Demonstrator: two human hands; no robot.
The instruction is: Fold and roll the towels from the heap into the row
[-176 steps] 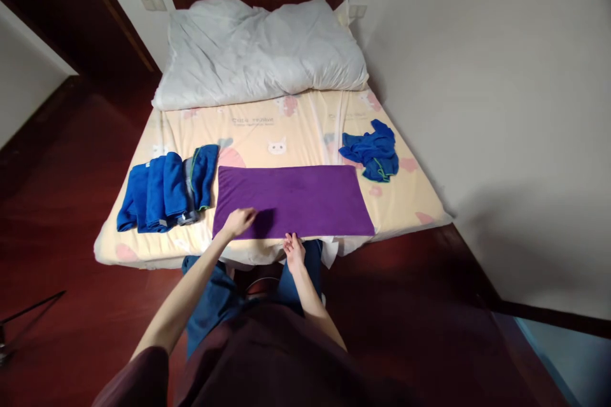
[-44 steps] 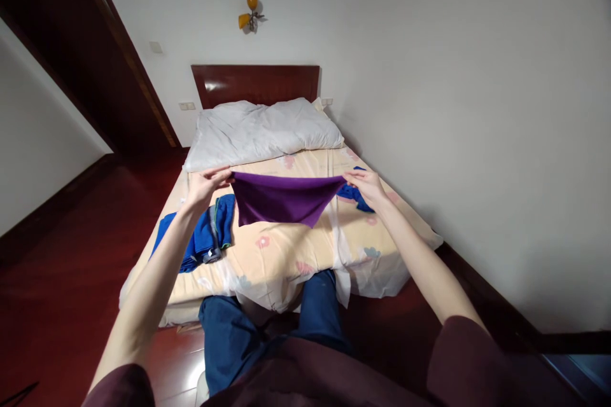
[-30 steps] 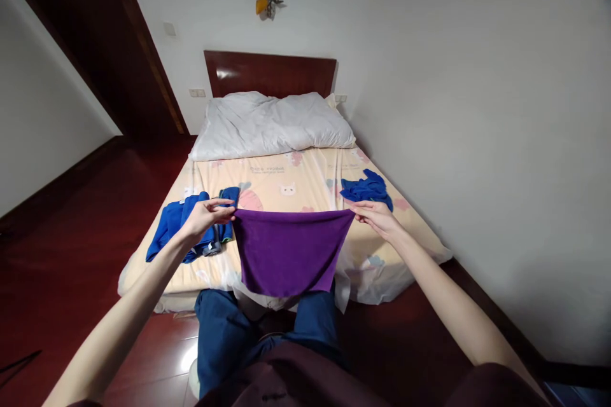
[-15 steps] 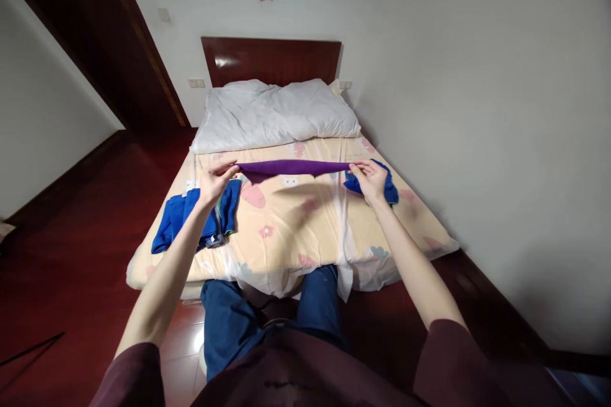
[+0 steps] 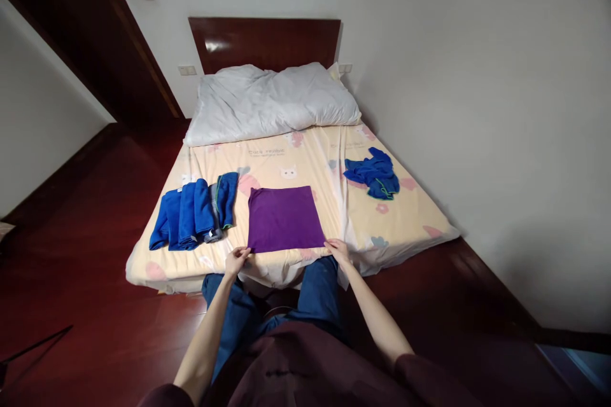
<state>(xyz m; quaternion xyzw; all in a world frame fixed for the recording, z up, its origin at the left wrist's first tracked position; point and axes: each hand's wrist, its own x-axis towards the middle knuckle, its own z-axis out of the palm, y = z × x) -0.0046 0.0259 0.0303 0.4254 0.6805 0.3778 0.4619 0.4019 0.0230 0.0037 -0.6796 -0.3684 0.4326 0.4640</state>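
A purple cloth (image 5: pixel 285 219) lies spread nearly flat on the bed (image 5: pixel 267 162), close to its front edge. My left hand (image 5: pixel 237 260) pinches the cloth's near left corner. At the near right corner, the fingers of my right hand (image 5: pixel 338 250) are closed on the same cloth. To the left of it, several folded blue towels (image 5: pixel 187 213) lie side by side, one with a green edge. A crumpled blue cloth (image 5: pixel 372 172) with green trim rests on the right part of the bed.
A white quilt (image 5: pixel 272 102) is bunched across the bed's far end, below the dark wooden headboard (image 5: pixel 267 41). The wall (image 5: pixel 453 108) runs along the right side. Dark red floor (image 5: pixel 86 222) shows on the left.
The purple cloth has come down from being stretched in the air to lying on the bed. Both hands have moved down and towards me, still holding its corners. The view tilts lower.
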